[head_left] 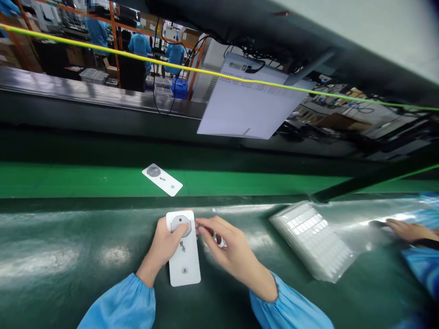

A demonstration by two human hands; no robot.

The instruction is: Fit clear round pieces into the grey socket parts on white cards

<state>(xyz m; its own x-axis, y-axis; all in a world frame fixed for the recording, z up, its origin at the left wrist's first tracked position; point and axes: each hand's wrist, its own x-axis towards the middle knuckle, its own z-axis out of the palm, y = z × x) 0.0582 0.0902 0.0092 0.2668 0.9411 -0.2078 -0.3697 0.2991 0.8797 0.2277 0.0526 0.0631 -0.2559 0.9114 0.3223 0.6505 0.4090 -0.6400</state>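
My left hand (169, 240) grips a white phone-shaped panel (185, 267) by its upper left side, with the thumb lying across the grey camera disc. The panel bears dark lettering and a small round mark, and its long side points towards me. At its upper right edge, my right hand (228, 244) has thumb and forefinger pinched close together. Whatever is between those fingertips is too small to make out. A second white phone-shaped panel (166, 183) with the same grey disc lies slanted on the bright green belt (85, 180) beyond my hands.
A stack of clear plastic trays (312, 240) stands on the dark green worktop (130, 301) to the right. Another person's hand (408, 230) is beside it. A pale monitor (252, 100) hangs ahead, crossed by a yellow cable (192, 70). People in blue work beyond.
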